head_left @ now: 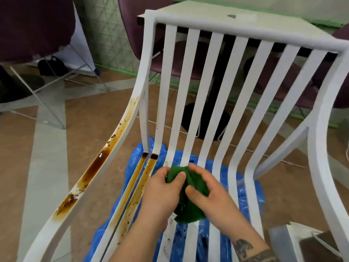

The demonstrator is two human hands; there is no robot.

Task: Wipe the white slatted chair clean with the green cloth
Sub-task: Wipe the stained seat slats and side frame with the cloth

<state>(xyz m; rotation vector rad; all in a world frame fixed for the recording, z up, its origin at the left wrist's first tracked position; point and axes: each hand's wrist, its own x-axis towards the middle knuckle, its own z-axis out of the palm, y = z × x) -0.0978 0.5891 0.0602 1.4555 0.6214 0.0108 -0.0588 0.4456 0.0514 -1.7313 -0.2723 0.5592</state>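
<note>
A tan and grey floor [47,157] runs back to purple chairs [28,25] and a pale table [207,14]. Near the camera stands the white slatted chair [245,33], with a blue plastic sheet [133,167] spread beneath it, probably to catch drips. At the left, the armrest [56,229] carries a long brown stain [98,163], and the leftmost seat slats [145,178] are smeared too. Over the middle slats, the left hand [162,190] curls round the bunched green cloth [188,208], and the right hand [211,193] pinches its other side, seemingly gathering it into a pad for wiping. The right slats [251,186] look clean.
</note>
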